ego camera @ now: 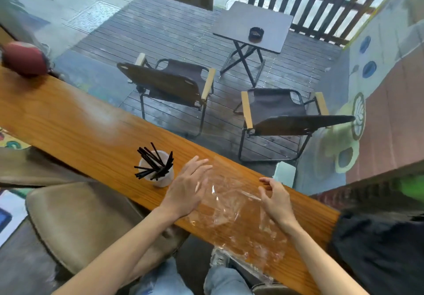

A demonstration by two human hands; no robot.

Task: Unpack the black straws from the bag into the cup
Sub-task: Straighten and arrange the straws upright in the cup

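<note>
A pale cup [160, 175] stands on the wooden counter [75, 120], with several black straws [153, 163] sticking out of it at different angles. To its right lies a clear plastic bag [231, 212], crumpled and flat on the wood, its near end hanging over the counter's front edge. I see no straws inside the bag. My left hand [188, 189] hovers with fingers straight at the bag's left side, just right of the cup. My right hand [275, 198] is at the bag's right side, fingers loosely spread, holding nothing.
A red rounded object [24, 58] sits at the counter's far left end. A small white box [284, 173] stands at the back edge near my right hand. Black fabric [378, 248] lies at the right. Beyond the glass are folding chairs and a small table.
</note>
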